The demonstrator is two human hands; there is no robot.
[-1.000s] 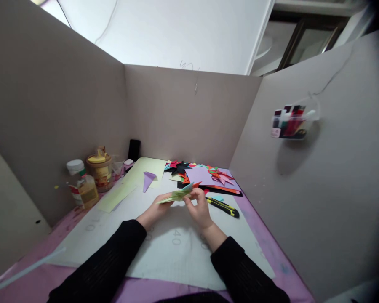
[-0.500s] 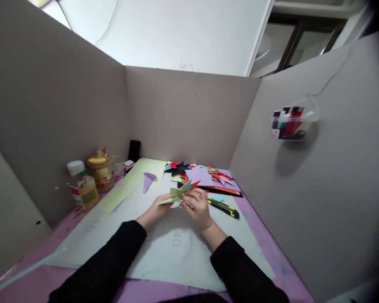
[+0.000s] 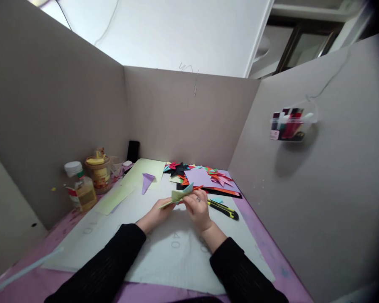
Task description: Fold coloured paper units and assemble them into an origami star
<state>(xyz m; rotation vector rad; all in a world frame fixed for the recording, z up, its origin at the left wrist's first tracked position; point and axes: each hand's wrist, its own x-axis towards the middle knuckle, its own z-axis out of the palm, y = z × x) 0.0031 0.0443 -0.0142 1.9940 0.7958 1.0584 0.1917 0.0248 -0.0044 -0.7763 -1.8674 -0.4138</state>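
Note:
Between both hands, above the white sheet, is a folded paper piece (image 3: 177, 195) with pale green, light blue and orange-red points. My left hand (image 3: 158, 213) grips its lower left side, the fingers partly hidden behind the paper. My right hand (image 3: 198, 209), with a ring on one finger, pinches its right side. Past my left hand lies a folded purple paper piece (image 3: 148, 182). A yellow and black utility knife (image 3: 224, 209) rests just right of my right hand, with a small light blue paper (image 3: 217, 200) beside it.
Several folded paper stars (image 3: 178, 169) and purple sheets (image 3: 198, 177) lie at the back right. A pale green sheet (image 3: 118, 198), a glue bottle (image 3: 84, 191) and a tub (image 3: 98, 172) are on the left. Grey panels (image 3: 189, 118) enclose the table; a clear container (image 3: 289, 126) hangs right.
The folded paper has tilted flatter in my hands, and its light blue point leans further right. My right fingers have shifted slightly on it. The view has moved a little.

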